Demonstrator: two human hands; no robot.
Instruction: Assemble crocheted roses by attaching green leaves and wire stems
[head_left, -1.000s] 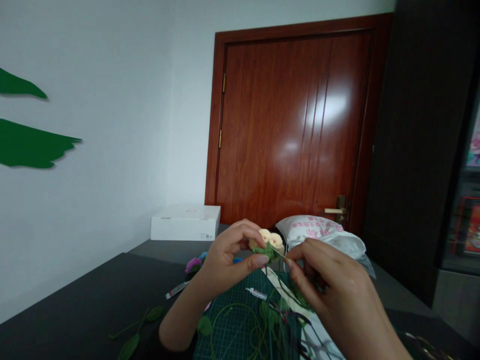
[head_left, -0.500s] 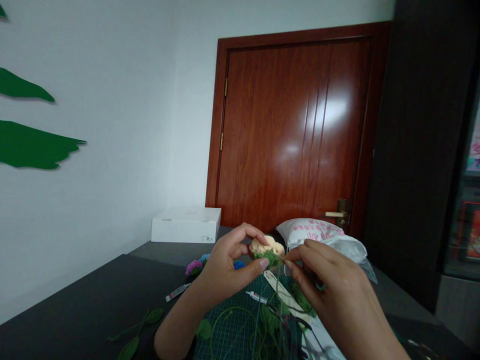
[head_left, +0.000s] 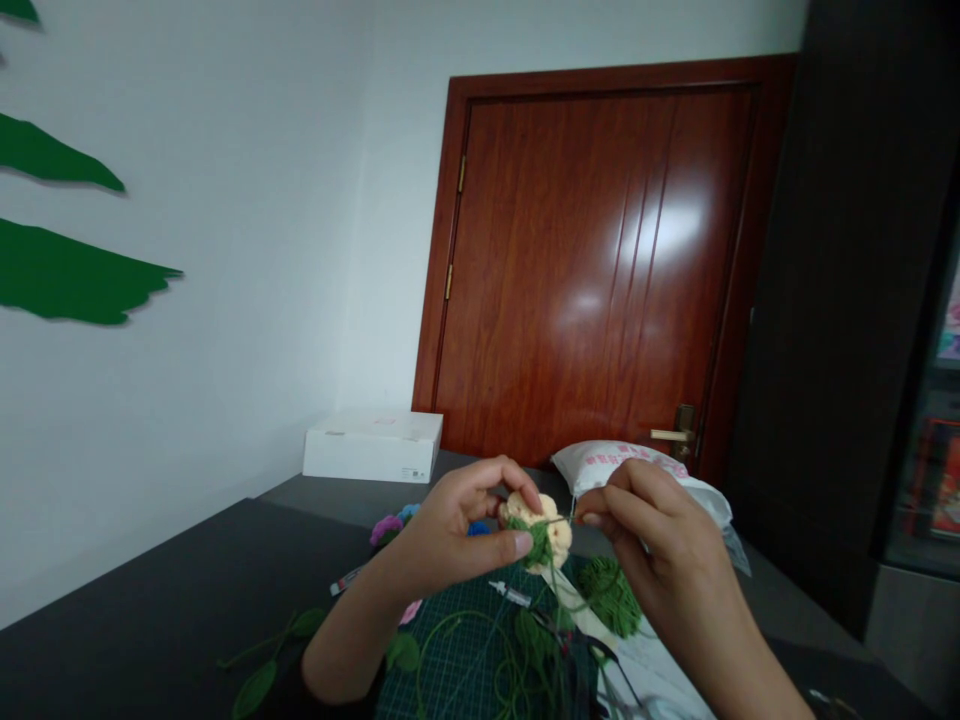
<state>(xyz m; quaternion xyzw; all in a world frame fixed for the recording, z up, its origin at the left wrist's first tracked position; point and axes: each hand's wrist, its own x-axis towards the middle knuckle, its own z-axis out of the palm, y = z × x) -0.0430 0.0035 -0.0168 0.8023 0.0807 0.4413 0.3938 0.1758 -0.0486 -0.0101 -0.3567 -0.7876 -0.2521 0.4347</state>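
My left hand (head_left: pixel 465 520) is closed on a cream crocheted flower (head_left: pixel 557 540). Its thumb presses the green yarn base (head_left: pixel 534 541) that faces me, and its fingers curl round the far edge. Just right of the flower, my right hand (head_left: pixel 652 530) pinches a thin strand of green yarn (head_left: pixel 562 519) drawn sideways from the base. Whether a needle is in that pinch is too small to tell. More green yarn hangs below the flower toward the mat. A ball of green yarn (head_left: pixel 611 597) lies beneath my right hand.
A green cutting mat (head_left: pixel 457 660) carries leaves, stems and a small white tube (head_left: pixel 510 593). Purple and blue flowers (head_left: pixel 385 529) sit behind my left forearm. A leafy stem (head_left: pixel 259 680) lies on the left. Farther back are a white box (head_left: pixel 373 450) and a white bag (head_left: pixel 600 456).
The flower has turned so more of its green base and petals face me. My right hand has risen slightly, with the strand stretched sideways. The green yarn ball shows more fully.
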